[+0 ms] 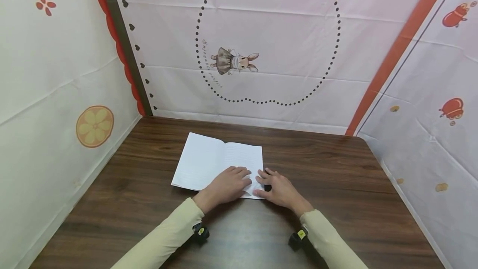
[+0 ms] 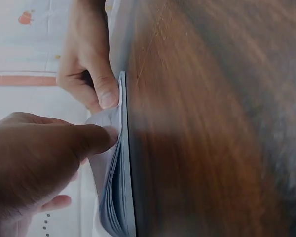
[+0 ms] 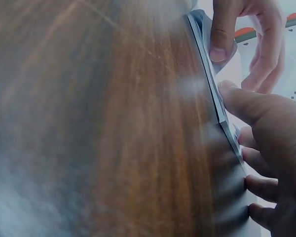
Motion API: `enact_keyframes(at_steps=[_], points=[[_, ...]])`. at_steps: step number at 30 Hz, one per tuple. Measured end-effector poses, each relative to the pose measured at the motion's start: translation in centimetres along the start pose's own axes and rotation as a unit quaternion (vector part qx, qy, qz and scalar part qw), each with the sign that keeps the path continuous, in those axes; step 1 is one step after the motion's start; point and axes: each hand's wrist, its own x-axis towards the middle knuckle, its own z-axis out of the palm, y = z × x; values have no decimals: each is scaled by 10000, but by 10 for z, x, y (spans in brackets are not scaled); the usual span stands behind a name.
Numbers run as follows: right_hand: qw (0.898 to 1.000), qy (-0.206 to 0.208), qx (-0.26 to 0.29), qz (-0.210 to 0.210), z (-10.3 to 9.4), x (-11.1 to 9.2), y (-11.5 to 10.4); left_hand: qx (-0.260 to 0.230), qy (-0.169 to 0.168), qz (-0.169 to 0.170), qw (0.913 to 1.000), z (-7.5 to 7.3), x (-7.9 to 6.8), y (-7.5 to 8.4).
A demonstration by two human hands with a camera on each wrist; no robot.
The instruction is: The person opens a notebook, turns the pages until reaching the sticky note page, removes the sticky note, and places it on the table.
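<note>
A white notebook [image 1: 205, 159] lies spread on the table, with faint ruled lines on its right page. My left hand [image 1: 228, 185] is over the lower part of that page. Its thumb [image 2: 96, 139] and fingers pinch a page [image 3: 230, 57] that curls up near the front edge. At the notebook's lower right corner is my right hand [image 1: 279, 188], its fingers spread along the right edge. The right thumb [image 3: 237, 98] touches the front edge of the page stack [image 2: 122, 173], and the other fingertips rest beside the notebook.
The dark wood-grain table [image 1: 317, 165] extends around the notebook. White printed cloth [image 1: 284, 61] hangs behind the table and along both sides. Each wrist carries a small black camera [image 1: 201, 234] below its light yellow sleeve [image 1: 168, 235].
</note>
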Motion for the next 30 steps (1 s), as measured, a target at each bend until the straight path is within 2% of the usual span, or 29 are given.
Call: enact_keyframes(at_steps=[5,9,16,21,25,30], points=[[9999,-66,-85,-10,0,2,-2,256,290,144,9991,1,2,5],[9997,-111,-194,-114,1,4,-3,503,420,64,9978,3,4,8],[9992,-60,-353,-200,2,4,-3,567,746,-353,9950,4,3,10],[9994,34,-354,-46,1,5,-4,633,968,-675,9910,3,0,8],[9990,16,-422,152,1,5,-5,592,1190,-939,9867,-3,-6,4],[9995,-36,-300,-14,-1,2,-2,575,1659,-1237,9767,-15,-20,-5]])
